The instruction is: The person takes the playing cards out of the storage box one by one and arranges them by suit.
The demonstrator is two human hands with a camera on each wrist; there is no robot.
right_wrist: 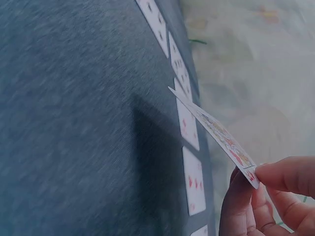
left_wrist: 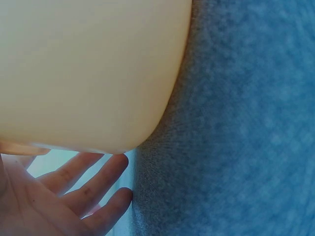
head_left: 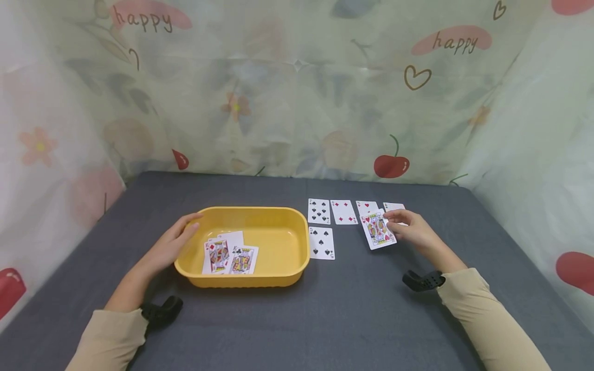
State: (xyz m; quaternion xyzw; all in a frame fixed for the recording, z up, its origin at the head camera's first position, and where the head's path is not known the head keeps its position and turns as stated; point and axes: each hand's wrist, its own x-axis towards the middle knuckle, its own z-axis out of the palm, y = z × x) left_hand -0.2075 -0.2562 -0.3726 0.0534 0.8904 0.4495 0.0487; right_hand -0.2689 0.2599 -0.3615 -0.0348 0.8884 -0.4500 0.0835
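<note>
My left hand (head_left: 174,241) rests at the left end of a yellow tray (head_left: 283,219), its thumb over the rim. In the left wrist view the fingers are spread, with fingertips right at the tray's outer wall. Several playing cards (head_left: 240,260), face cards on top, lie overlapping in the tray's left part. Between thumb and fingers, my right hand (head_left: 414,230) pinches a red-suited face card (head_left: 378,231) by one corner. That card is tilted, raised above the table, and in the head view overlaps a heart card (head_left: 366,207) behind it.
Right of the tray, a four of diamonds (head_left: 344,212) and a spade card (head_left: 318,212) lie in the back row. A five of spades (head_left: 322,242) lies in front. The right hand partly covers another card (head_left: 393,206). Behind the dark table (head_left: 297,330) hangs a patterned curtain (head_left: 297,103).
</note>
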